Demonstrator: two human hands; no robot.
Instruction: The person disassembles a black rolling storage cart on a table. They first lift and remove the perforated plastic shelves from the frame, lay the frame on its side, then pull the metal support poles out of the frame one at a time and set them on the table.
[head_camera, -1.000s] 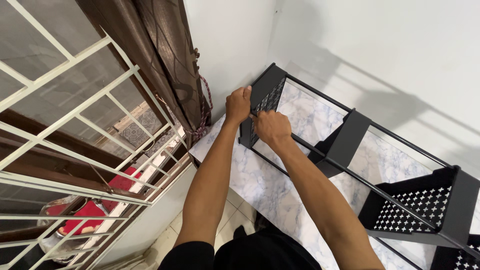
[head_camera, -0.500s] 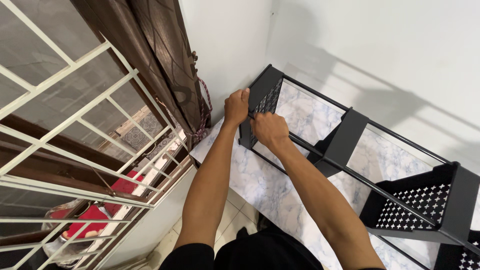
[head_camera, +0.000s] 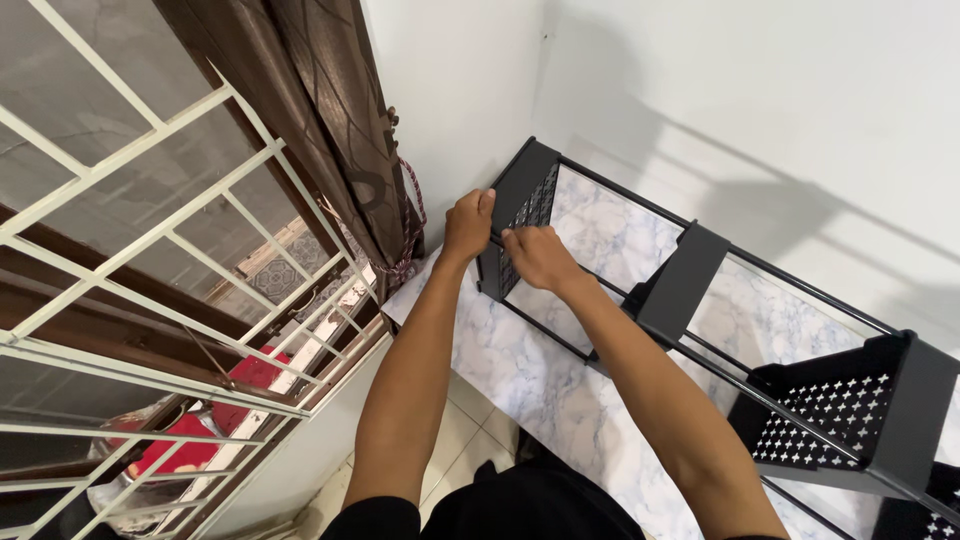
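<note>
Head view. A window grille (head_camera: 150, 260) of pale bars filled the left half of the frame, with a brown curtain (head_camera: 330, 130) hanging at 11 o'clock and tied back by a cord (head_camera: 412, 230). Red items (head_camera: 215, 415) lay beyond the grille at 8 o'clock. A white wall (head_camera: 760, 110) closed off the top and right. A marble-patterned counter (head_camera: 540, 390) ran from centre toward 5 o'clock, with tiled floor (head_camera: 470, 430) below its near edge.

The rack (head_camera: 700, 290), black metal with perforated panels, stood on the counter against the wall. Its long axis ran from 11 o'clock down to 4 o'clock, the far end panel (head_camera: 520, 215) set in the corner just beside the curtain, which crowded that end. A middle divider (head_camera: 680, 285) and a perforated near panel (head_camera: 840, 410) stood along its rails.

The left hand (head_camera: 468, 225) was curled over the far end panel's top edge, fingers closed on it. The right hand (head_camera: 540, 258) was just beside it, fingers bunched on the front rail (head_camera: 610, 290) where it met that panel. The two hands were nearly touching.
</note>
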